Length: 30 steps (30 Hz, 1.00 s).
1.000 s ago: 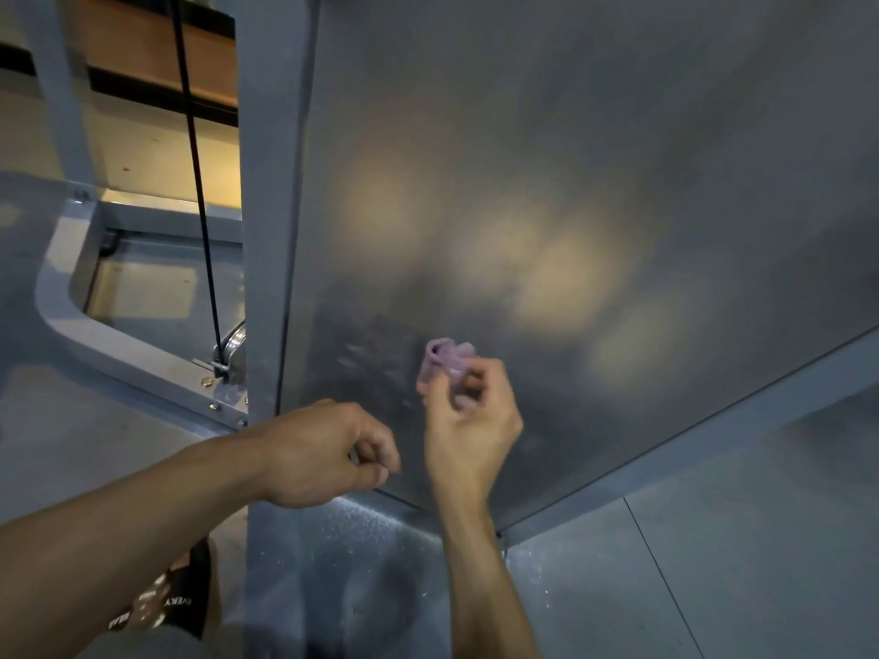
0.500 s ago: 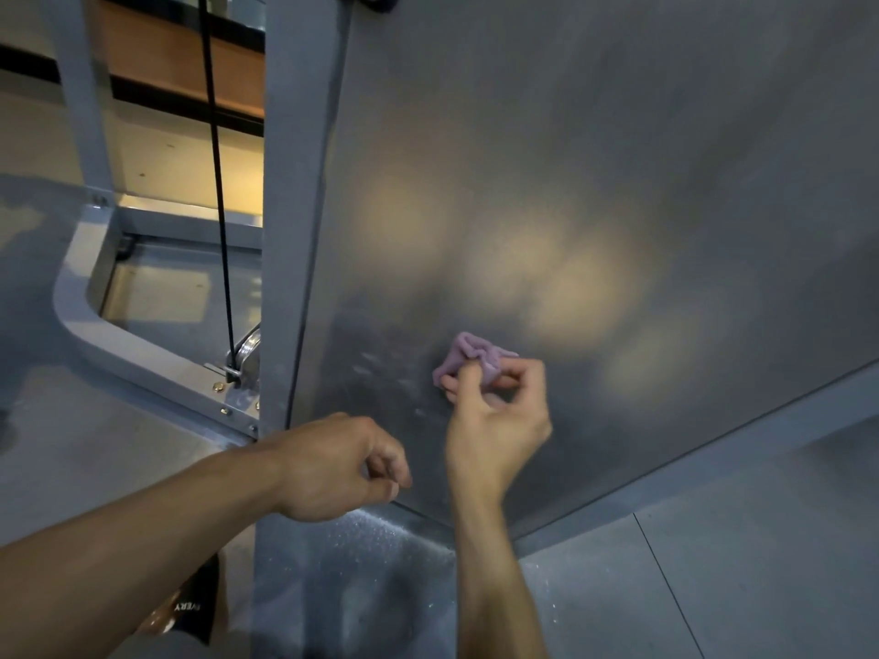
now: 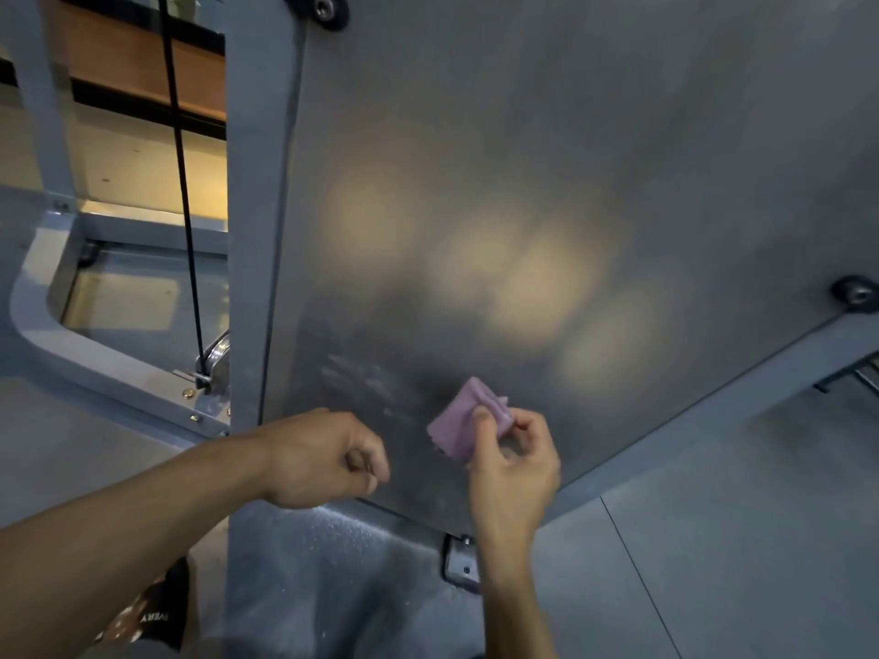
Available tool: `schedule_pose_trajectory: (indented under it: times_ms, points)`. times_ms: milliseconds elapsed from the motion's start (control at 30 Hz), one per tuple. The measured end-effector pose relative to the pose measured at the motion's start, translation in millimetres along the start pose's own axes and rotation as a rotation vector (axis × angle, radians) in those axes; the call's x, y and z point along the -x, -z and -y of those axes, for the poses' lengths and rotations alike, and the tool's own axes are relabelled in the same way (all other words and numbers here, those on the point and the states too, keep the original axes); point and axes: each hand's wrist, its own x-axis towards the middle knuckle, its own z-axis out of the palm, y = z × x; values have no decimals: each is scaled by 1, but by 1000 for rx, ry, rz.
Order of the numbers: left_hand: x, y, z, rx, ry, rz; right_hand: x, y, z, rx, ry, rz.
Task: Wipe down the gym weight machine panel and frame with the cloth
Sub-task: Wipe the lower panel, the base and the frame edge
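A large grey metal panel [image 3: 547, 192] of the weight machine fills most of the view, with pale smudges low on its left part. My right hand [image 3: 511, 461] pinches a small folded purple cloth [image 3: 459, 425] against the panel's lower area. My left hand [image 3: 323, 461] hovers just left of it in front of the panel's bottom edge, fingers curled into a loose fist with nothing in it. The grey frame post [image 3: 252, 230] runs along the panel's left side.
A black cable [image 3: 183, 183] drops to a pulley [image 3: 216, 359] left of the post, above the curved grey base frame [image 3: 71, 344]. Bolts sit at the panel's top [image 3: 326, 7] and right [image 3: 856, 292]. A bracket [image 3: 461, 561] lies below the panel on the grey floor.
The cloth in my right hand has unfolded from a bunched wad into a flatter square and shifted slightly right. The view has tilted up, showing more of the panel. My left hand stays fisted.
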Motion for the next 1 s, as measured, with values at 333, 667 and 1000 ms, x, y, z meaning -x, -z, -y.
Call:
schedule_pose_trajectory:
  times_ms: [333, 667, 1000]
  points:
    - [0, 0, -3, 6, -2, -6, -32, 65, -2, -190, -146, -286]
    - [-1, 1, 7, 2, -1, -33, -15, -92, 81, -50, 431, -24]
    - [2, 2, 4, 13, -15, -46, -32, -22, 34, 352, 495, -66]
